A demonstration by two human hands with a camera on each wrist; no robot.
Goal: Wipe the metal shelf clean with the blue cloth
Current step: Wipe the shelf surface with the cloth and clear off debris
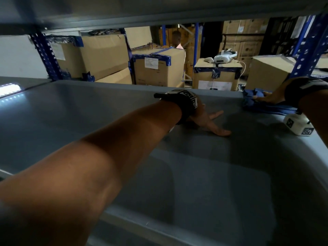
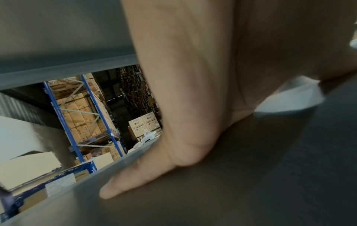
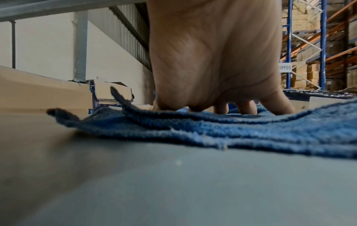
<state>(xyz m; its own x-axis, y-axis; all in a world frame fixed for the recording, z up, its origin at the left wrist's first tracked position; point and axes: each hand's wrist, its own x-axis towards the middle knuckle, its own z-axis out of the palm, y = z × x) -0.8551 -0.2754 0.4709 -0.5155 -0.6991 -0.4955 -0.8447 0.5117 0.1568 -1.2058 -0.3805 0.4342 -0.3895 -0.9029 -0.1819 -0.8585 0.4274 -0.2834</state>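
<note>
Head view. Grey sheet-metal shelf filled the frame from 9 o'clock to 3 o'clock, beneath an upper grey metal shelf at 12 o'clock. The left hand lay palm-down near centre, fingers spread wide and straight on the bare metal, holding nothing. The right hand, at 3 o'clock near the far edge, pressed flat on the crumpled blue terry cloth; its fingers looked extended, though the wrist strap hid part of them. A white cube with black printed markers sat at the right wrist. Beyond the far edge stood brown cardboard boxes with blue tape; a white headset rested on one box at 1 o'clock.

Left wrist view. The left hand met the shelf; the thumb lay straight along the surface toward 8 o'clock. The other fingers were out of sight. Blue upright racking with stacked cartons showed at 9 o'clock.

Right wrist view. The right hand bore down at 12 o'clock on the cloth, which lay rumpled across the shelf from centre to 3 o'clock. The fingertips touched the cloth, spread apart, gripping no fold.
</note>
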